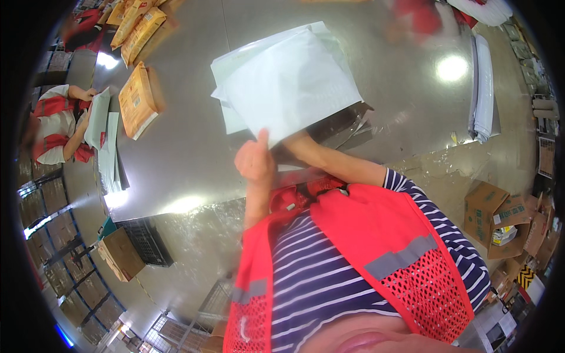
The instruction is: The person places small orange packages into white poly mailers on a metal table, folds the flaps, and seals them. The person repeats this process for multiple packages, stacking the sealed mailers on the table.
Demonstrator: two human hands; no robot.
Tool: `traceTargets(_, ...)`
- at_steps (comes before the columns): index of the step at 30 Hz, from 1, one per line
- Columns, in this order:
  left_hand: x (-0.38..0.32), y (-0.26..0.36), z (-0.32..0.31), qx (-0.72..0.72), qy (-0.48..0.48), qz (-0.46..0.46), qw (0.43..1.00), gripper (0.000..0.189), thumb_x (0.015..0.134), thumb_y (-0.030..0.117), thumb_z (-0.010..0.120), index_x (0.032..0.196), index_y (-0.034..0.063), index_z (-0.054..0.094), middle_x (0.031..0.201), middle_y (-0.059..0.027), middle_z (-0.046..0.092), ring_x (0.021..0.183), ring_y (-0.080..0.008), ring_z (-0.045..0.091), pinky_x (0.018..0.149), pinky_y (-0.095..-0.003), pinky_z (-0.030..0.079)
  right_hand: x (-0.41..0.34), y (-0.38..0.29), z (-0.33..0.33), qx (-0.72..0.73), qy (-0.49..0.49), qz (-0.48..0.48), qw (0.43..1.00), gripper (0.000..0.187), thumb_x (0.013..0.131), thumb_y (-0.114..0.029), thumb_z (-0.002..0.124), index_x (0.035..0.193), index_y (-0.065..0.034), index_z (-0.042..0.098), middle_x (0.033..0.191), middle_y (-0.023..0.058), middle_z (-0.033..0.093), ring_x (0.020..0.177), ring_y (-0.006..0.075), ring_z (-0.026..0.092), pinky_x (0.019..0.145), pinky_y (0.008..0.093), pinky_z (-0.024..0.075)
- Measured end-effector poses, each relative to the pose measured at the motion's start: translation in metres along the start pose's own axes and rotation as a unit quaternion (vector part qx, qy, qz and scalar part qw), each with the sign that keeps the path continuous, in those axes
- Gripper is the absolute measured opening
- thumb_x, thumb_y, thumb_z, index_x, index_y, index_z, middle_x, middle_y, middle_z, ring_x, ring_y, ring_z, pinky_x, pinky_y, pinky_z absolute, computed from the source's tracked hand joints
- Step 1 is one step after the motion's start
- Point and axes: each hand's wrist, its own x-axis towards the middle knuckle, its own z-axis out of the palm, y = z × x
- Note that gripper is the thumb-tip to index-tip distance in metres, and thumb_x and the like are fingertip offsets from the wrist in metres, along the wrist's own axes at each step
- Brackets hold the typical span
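My left hand (255,156) pinches the near corner of a white plastic mailing bag (291,84), thumb on top. My right forearm (340,159) reaches in beneath the bag's near edge. The right hand itself is hidden there, and I cannot tell if it is inside the bag or under it. Other white mailing bags (236,121) lie below this one, their corners sticking out. Under the right side of the pile is a dark, shiny plastic bag (344,125). All of this is over a grey metal-topped table (185,110).
Yellow packages (137,101) lie on the table's left. A co-worker (62,119) there holds a white bag above more flat bags (108,154). Folded plastic bags (482,88) lie at the right edge. A blurred person (417,20) stands opposite. Cartons (494,216) and a black crate (143,240) stand on the floor.
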Motion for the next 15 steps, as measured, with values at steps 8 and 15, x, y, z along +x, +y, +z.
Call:
traceTargets(8, -0.03, 0.002, 0.012, 0.081, -0.012, -0.328, 0.941, 0.019, 0.085, -0.001, 0.059, 0.103, 0.0033, 0.064, 0.081, -0.0117, 0.06, 0.074, -0.0326, 0.059, 0.067, -0.0413, 0.048, 0.085, 0.065, 0.021, 0.248, -0.156, -0.131, 0.947, 0.024, 0.096, -0.024, 0.061, 0.114, -0.0084, 0.061, 0.109, 0.0066, 0.066, 0.097, 0.0208, 0.064, 0.088, 0.0376, 0.0523)
traceTargets(15, -0.031, -0.015, -0.003, -0.006, -0.007, -0.512, 0.859, 0.011, 0.092, 0.008, 0.057, 0.096, -0.0009, 0.062, 0.078, -0.0155, 0.065, 0.071, -0.0278, 0.062, 0.068, -0.0393, 0.048, 0.063, 0.038, 0.008, 0.411, -0.195, 0.126, 0.882, 0.033, 0.098, -0.031, 0.057, 0.119, -0.0065, 0.061, 0.111, 0.0105, 0.067, 0.099, 0.0217, 0.066, 0.088, 0.0379, 0.0546)
